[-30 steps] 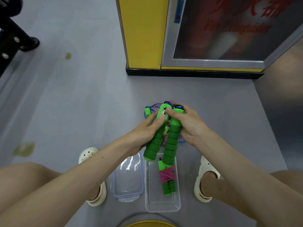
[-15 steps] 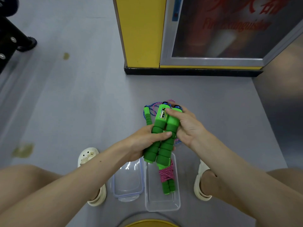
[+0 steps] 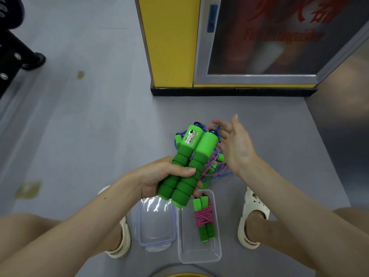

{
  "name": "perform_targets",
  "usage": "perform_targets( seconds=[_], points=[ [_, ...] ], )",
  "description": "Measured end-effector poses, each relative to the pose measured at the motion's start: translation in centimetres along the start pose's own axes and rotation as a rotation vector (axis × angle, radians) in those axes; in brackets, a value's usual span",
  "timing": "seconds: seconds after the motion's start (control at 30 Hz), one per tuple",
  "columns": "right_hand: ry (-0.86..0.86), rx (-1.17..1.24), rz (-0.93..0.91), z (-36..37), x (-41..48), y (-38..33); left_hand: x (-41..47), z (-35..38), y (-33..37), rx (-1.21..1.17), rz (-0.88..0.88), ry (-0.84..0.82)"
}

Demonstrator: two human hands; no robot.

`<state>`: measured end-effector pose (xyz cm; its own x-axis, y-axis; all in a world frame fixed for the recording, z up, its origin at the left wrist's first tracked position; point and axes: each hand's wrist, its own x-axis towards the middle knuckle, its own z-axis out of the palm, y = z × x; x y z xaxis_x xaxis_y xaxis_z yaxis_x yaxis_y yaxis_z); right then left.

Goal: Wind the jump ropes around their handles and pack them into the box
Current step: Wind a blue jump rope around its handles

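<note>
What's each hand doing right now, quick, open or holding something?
Left hand: grips the two green jump rope handles together.
Right hand: open, fingers straight, holding nothing.

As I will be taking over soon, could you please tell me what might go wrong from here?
1. Only the left hand grips the two handles; the right hand is open beside them, so they could slip apart during winding.
2. The loose cord is bunched together with another handle, so it may tangle.
3. The box already holds one wound rope; a loose bundle might not fit beside it.
</note>
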<state>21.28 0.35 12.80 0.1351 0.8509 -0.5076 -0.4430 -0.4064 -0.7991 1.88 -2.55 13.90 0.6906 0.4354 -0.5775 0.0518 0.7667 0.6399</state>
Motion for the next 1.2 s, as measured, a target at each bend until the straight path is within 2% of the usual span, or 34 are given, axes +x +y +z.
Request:
perform_targets(
  seconds=[0.17, 0.27, 0.37, 0.43, 0.5, 0.53, 0.63, 0.67, 0.7, 0.77, 0.8, 0.83, 0.9, 0.93, 0.97, 1.07, 1.13, 1.2],
  points=[
    [-0.23, -0.014, 0.134, 1.6, -0.6, 1.5, -0.9, -0.7, -0.1, -0.081, 0.002, -0.103],
    [-0.221, -0.199, 0.103, 2.3, -0.5, 2.1, -1.3, -0.6, 0.4, -0.152, 0.072, -0.059],
    [-0.143, -0.586, -0.071, 2.5, -0.4, 1.5, -1.7, -0.6, 1.1, -0.164, 0.16, 0.07],
    [-0.185, -0.847, -0.234, 2.0, -0.2, 1.4, -1.9, -0.8, 1.3, -0.122, 0.185, 0.164],
    [-0.226, -1.026, -0.371, 1.7, -0.3, 1.4, -2.1, -1.0, 1.3, -0.076, 0.202, 0.188],
    [-0.191, -1.062, -0.45, 1.8, -0.4, 1.2, -2.3, -1.1, 1.3, -0.051, 0.214, 0.186],
    [0.139, -1.003, -0.817, 1.8, -0.9, 0.3, -2.8, -1.3, 1.6, -0.031, 0.251, 0.168],
    [0.127, -1.016, -0.811, 1.6, -0.7, 0.3, -2.7, -1.3, 1.6, -0.031, 0.257, 0.178],
    [0.022, -1.097, -0.671, 1.4, -0.9, 0.9, -2.7, -1.3, 1.6, -0.039, 0.25, 0.202],
    [-0.298, -1.263, -0.18, 1.1, -1.6, 2.8, -2.2, -1.3, 1.3, -0.064, 0.202, 0.29],
    [-0.342, -1.29, -0.121, 1.0, -1.7, 3.2, -2.0, -1.3, 1.2, -0.076, 0.173, 0.339],
    [-0.301, -1.298, -0.2, 1.1, -1.7, 2.9, -1.8, -1.5, 1.2, -0.092, 0.149, 0.381],
    [-0.061, -1.262, -0.497, 1.2, -1.4, 1.4, -1.8, -1.9, 1.3, -0.126, 0.144, 0.429],
    [-0.014, -1.233, -0.523, 1.0, -1.0, 0.7, -1.8, -2.1, 1.3, -0.133, 0.159, 0.438],
    [-0.056, -1.297, -0.462, 0.7, -0.7, 0.2, -1.8, -2.1, 1.4, -0.132, 0.171, 0.434],
    [-0.27, -1.6, -0.079, -0.1, -0.2, 2.6, -1.9, -1.6, 1.1, -0.059, 0.126, 0.353],
    [-0.257, -1.552, 0.019, 0.0, -0.3, 3.6, -2.0, -1.1, 0.9, 0.003, 0.074, 0.258],
    [-0.137, -1.321, -0.019, 0.0, 0.1, 2.8, -1.9, -0.8, 0.8, 0.019, 0.053, 0.174]
  ],
)
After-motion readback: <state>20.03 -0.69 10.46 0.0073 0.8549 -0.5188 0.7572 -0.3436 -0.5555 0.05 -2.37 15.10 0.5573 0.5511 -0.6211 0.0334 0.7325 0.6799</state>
